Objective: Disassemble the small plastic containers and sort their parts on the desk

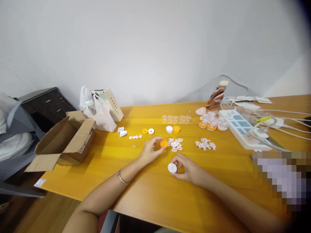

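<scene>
An orange round plastic piece point(164, 143) is pinched between the thumb and fingers of my left hand point(152, 150). Closer to me, my right hand point(186, 168) grips a white round plastic piece point(172, 167) by its edge. White openwork plastic pieces point(175, 144) lie just beyond my hands, with a second group of similar pieces point(205, 144) to the right. Behind them sit a white ring-shaped part point(169, 129) and an orange one point(176, 129); another orange part point(145, 131) and white part point(151, 131) are to the left. Clear cups point(175, 119) stand in a row farther back.
An open cardboard box point(84, 142) and a white plastic bag point(104, 116) stand left. Small white discs point(135, 137) and foil packets point(123, 133) lie nearer the middle. Assembled clear-topped pieces point(212, 121), a brown bottle point(217, 97) and a power strip point(243, 129) with cables are right.
</scene>
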`<state>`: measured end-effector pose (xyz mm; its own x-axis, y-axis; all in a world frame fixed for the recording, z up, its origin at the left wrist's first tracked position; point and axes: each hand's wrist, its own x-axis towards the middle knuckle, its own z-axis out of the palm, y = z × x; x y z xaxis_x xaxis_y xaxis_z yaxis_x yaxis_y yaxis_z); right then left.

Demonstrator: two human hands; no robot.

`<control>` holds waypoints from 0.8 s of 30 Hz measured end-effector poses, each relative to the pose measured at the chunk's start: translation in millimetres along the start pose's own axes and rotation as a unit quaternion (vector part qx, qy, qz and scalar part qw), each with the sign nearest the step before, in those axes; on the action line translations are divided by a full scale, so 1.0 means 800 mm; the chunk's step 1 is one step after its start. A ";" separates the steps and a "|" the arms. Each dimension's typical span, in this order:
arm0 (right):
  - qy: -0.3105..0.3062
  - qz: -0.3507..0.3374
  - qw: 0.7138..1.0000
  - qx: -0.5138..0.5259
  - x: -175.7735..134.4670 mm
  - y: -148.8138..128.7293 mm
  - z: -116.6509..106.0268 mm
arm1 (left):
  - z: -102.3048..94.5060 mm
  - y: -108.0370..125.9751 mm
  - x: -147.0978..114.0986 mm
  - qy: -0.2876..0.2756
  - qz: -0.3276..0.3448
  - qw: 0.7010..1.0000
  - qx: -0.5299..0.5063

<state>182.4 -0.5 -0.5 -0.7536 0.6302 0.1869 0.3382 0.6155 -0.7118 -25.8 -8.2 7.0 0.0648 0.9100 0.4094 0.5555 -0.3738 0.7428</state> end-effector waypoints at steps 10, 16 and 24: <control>0.006 -0.018 1.000 -0.011 0.001 -0.003 -0.003 | 0.014 -0.043 0.093 -0.064 -0.003 0.966 0.249; 0.008 -0.014 1.000 -0.008 0.000 -0.005 -0.003 | 0.023 -0.044 0.105 -0.068 -0.011 0.967 0.244; -0.005 -0.011 1.000 -0.011 0.001 0.000 -0.001 | 0.030 -0.038 0.109 -0.073 -0.007 0.971 0.228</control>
<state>181.7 0.2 0.3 -0.7664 0.6118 0.1959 0.3336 0.6396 -0.6926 -17.4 86.8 7.5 0.1519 0.9427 0.2970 0.8642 -0.2725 0.4229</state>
